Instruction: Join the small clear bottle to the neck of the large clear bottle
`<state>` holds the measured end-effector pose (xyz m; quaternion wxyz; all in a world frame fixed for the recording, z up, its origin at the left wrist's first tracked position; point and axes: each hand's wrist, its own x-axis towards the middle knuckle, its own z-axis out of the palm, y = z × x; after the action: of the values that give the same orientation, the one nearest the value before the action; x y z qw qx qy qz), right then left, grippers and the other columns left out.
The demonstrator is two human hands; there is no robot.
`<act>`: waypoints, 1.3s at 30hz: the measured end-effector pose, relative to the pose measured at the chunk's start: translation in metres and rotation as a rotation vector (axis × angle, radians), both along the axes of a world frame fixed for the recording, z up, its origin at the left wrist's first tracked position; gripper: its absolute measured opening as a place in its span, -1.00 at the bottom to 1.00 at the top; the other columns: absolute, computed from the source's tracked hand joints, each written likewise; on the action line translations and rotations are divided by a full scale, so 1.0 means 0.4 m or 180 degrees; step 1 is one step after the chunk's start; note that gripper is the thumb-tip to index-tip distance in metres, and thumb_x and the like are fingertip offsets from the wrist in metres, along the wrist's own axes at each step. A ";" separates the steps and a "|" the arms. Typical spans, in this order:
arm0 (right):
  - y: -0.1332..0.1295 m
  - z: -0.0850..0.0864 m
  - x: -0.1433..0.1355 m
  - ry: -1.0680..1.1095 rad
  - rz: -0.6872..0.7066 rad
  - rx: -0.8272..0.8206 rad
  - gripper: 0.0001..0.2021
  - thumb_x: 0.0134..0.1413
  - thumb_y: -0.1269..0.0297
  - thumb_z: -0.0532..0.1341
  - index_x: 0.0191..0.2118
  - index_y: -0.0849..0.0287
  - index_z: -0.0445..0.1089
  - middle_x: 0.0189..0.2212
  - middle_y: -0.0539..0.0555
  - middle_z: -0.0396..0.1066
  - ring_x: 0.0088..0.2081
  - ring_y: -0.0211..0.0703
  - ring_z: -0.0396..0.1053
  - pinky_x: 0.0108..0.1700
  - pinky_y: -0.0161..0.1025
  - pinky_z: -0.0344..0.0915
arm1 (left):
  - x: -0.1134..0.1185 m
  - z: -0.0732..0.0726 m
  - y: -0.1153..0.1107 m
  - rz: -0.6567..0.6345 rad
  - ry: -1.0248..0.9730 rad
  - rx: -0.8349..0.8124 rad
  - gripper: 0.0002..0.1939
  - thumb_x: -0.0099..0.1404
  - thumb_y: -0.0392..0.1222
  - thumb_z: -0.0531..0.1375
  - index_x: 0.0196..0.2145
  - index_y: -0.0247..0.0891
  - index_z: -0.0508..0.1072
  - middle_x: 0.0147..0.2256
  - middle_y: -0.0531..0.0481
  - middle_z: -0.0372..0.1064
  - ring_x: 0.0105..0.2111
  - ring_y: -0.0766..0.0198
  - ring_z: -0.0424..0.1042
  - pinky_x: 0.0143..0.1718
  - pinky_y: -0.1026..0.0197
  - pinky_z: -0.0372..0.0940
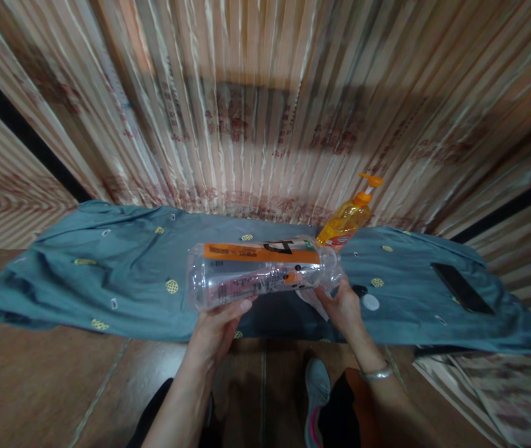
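A large clear plastic bottle (256,269) with an orange and printed label lies sideways in the air above the cloth, its neck pointing right. My left hand (221,326) grips the bottle from below near its base, thumb along the side. At the neck end, my right hand (344,306) is closed around the bottle's neck; its fingers are partly hidden. Something white and thin, perhaps a tissue (313,303), shows below the bottle beside my right hand. A round white cap (370,302) lies on the cloth just right of that hand, near a small dark object (360,290).
A teal cloth (139,267) with yellow patterns covers the long narrow surface. Behind the neck stands an orange pump bottle (346,218) of yellow liquid. A black phone (461,287) lies at the right. A pleated curtain (256,124) hangs behind; tiled floor is below.
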<state>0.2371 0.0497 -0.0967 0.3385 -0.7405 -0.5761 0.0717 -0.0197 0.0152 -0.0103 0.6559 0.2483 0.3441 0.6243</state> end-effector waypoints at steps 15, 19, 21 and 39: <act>0.001 -0.003 0.002 -0.0025 0.0009 0.0016 -0.46 -0.05 -0.02 0.17 -0.01 0.24 0.26 -0.30 0.20 0.52 -0.30 0.03 0.50 -0.33 -0.20 0.35 | -0.003 -0.004 0.002 0.0003 -0.0059 0.0048 -0.64 -0.18 -0.33 0.45 -0.33 -0.22 0.59 -0.29 -0.02 0.59 -0.21 0.16 0.53 -0.08 0.17 0.39; 0.001 0.001 0.000 -0.0007 -0.0017 -0.0029 -0.46 -0.06 -0.01 0.18 0.00 0.23 0.26 -0.31 0.18 0.52 -0.29 0.02 0.49 -0.32 -0.20 0.35 | -0.001 -0.002 0.003 -0.0015 -0.0039 0.0036 -0.64 -0.18 -0.32 0.45 -0.33 -0.23 0.58 -0.30 -0.02 0.59 -0.21 0.15 0.53 -0.06 0.14 0.38; 0.001 0.003 -0.001 0.0005 -0.0034 -0.0043 -0.45 -0.07 -0.02 0.18 -0.01 0.24 0.26 -0.31 0.19 0.52 -0.29 0.03 0.49 -0.32 -0.19 0.35 | -0.002 -0.001 0.003 -0.0038 -0.0027 0.0054 -0.65 -0.18 -0.31 0.45 -0.34 -0.24 0.58 -0.29 -0.04 0.59 -0.19 0.13 0.52 -0.04 0.12 0.37; 0.000 -0.002 0.002 0.0013 0.0066 -0.0001 -0.45 -0.04 -0.03 0.16 0.00 0.28 0.25 -0.30 0.22 0.51 -0.29 0.06 0.49 -0.33 -0.17 0.35 | -0.002 0.001 0.002 -0.0066 0.0021 0.0048 -0.68 -0.14 -0.33 0.42 -0.33 -0.26 0.58 -0.29 -0.06 0.58 -0.17 0.11 0.52 0.00 0.07 0.33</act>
<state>0.2379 0.0497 -0.0974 0.3389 -0.7344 -0.5831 0.0769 -0.0203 0.0158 -0.0101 0.6593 0.2588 0.3390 0.6192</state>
